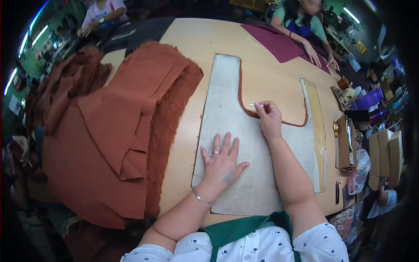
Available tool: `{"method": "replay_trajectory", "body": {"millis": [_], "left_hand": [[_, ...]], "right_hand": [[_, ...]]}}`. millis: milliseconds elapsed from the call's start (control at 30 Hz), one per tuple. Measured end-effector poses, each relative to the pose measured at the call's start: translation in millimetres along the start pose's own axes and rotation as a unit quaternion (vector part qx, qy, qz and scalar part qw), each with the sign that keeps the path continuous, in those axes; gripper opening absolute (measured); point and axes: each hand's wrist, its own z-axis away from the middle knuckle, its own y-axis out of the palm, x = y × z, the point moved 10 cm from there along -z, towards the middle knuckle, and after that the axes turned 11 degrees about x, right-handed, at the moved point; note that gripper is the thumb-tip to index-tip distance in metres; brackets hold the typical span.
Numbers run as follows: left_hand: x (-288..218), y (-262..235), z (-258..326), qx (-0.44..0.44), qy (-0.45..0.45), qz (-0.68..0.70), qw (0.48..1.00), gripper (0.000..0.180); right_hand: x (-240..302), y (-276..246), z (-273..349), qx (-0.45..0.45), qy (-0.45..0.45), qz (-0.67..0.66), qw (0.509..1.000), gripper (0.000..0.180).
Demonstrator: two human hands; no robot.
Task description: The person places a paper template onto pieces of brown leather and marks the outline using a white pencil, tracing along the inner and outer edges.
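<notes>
A large pale grey pattern template [227, 96] lies flat on the table, with a deep curved cut-out at its far side. Rust-brown fabric [240, 87] shows as a thin rim under it along that curve. My left hand [221, 162] rests on the template with its fingers spread. Pinched in my right hand [269, 117] is a short white stick of chalk [253, 105], its tip close to the curved edge. A yellowish strip with tape [315, 118] runs down the template's right side.
Stacked rust-brown fabric pieces [118, 126] cover the left of the table [205, 35]. Across it, a person [301, 26] touches maroon cloth [279, 43]; another person [104, 15] is at far left. A cardboard box [345, 144], a gold watch [335, 129] and scissors [337, 192] line the right edge.
</notes>
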Motion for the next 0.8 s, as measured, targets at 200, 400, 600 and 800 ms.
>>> {"method": "replay_trajectory", "body": {"millis": [200,400,600,800], "left_hand": [[-7,-12,-79,-0.035,-0.024,-0.007,0.999,0.065],[33,-53,-188,-0.098,-0.075,-0.016,0.992,0.052],[57,-70,-250,-0.090,-0.083,0.003,0.992,0.048],[89,-81,-272,-0.129,-0.065,0.052,0.988,0.043]], "right_hand": [[-3,-12,-2,-0.036,-0.027,-0.058,0.997,0.014],[-9,-15,0,-0.073,-0.025,-0.116,0.990,0.010],[1,-15,2,-0.066,-0.007,-0.099,0.993,0.010],[-5,-6,-2,-0.033,0.021,-0.124,0.992,0.008]]}}
